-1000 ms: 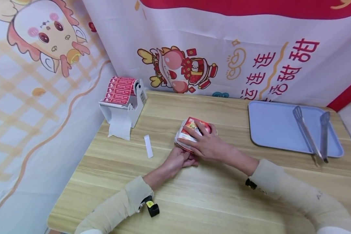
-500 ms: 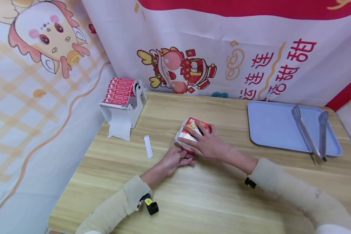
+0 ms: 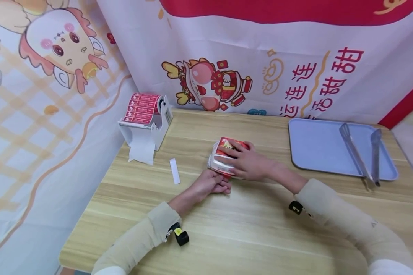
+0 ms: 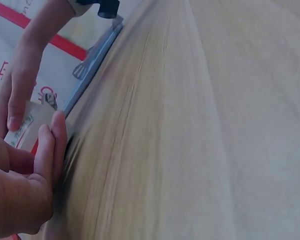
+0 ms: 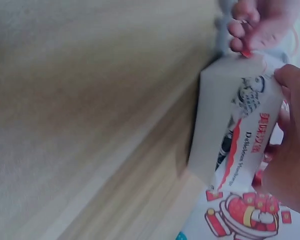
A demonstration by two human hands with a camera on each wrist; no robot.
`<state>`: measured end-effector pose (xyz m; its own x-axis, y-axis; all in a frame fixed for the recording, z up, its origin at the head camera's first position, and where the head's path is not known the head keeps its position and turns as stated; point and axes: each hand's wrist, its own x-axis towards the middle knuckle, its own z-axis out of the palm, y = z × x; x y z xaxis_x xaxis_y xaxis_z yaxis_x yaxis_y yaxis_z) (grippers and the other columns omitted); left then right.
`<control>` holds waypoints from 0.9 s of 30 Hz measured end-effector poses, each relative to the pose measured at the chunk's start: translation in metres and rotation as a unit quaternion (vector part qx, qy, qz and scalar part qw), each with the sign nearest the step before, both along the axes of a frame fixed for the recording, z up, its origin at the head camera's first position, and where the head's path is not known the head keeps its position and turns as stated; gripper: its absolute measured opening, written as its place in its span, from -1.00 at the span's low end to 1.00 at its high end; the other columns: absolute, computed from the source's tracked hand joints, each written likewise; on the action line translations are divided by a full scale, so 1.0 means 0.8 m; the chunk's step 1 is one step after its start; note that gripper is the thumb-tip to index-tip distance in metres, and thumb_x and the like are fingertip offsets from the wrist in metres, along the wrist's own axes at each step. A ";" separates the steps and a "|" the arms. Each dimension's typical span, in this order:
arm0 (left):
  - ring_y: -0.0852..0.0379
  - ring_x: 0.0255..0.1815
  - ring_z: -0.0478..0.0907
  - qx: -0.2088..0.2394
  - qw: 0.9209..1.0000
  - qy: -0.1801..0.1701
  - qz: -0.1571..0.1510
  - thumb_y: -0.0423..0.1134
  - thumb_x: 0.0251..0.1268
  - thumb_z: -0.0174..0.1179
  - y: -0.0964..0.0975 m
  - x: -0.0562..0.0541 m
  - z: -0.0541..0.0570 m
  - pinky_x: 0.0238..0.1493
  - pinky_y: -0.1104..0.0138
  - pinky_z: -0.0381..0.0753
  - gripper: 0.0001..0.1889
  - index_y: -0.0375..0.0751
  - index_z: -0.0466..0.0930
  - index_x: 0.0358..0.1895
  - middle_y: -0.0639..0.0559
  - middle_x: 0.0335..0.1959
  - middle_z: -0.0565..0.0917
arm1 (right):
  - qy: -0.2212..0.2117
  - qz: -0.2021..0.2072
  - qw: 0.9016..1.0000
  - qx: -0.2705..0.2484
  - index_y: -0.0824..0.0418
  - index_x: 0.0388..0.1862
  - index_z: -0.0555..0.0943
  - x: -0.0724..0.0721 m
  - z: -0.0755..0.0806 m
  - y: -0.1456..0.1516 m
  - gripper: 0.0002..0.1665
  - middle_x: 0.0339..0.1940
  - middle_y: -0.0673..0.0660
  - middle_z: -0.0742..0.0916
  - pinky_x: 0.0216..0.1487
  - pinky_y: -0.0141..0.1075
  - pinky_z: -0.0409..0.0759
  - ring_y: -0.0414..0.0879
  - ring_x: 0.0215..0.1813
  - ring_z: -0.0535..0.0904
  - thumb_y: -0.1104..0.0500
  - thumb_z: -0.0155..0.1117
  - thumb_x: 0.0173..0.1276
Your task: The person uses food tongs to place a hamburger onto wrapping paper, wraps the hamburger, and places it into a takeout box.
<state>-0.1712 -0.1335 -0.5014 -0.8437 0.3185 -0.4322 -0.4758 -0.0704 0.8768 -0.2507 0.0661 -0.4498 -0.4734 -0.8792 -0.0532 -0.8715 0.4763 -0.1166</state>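
Observation:
A red and white paper hamburger box sits near the middle of the wooden table in the head view. My right hand grips it from above, fingers spread across the lid and thumb at the near side. Printed lettering shows on the box's side in the right wrist view. At the box's near edge, my left hand pinches a small red sticker between thumb and finger, its other fingers curled by the table. Most of the sticker is hidden by that hand and the box.
A white label dispenser with a roll of red labels stands at the back left. Nearby lies a narrow white paper strip. At the back right, metal tongs rest on a blue tray, overhanging its near edge.
My right hand's fingers have shifted slightly on the lid, and more of the white near side shows. My left hand stays at the near edge. The head view has swung slightly.

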 end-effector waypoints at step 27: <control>0.19 -0.50 0.61 -0.339 0.887 0.301 -0.092 -0.29 0.32 0.28 -0.014 -0.015 0.018 -0.51 0.30 0.63 -0.05 0.09 -0.17 0.62 -0.12 -0.18 0.68 | -0.066 -0.097 0.991 -0.066 -0.23 0.49 0.35 0.013 0.007 0.047 -0.27 0.61 0.11 0.29 0.37 0.38 0.28 0.19 0.64 0.04 -0.03 0.35 0.37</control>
<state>-0.1833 -0.1450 -0.4873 -0.9474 0.3131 -0.0665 0.1431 0.6001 0.7870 -0.2402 0.1033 -0.4443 -0.6312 -0.7754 -0.0179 -0.7374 0.6070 -0.2962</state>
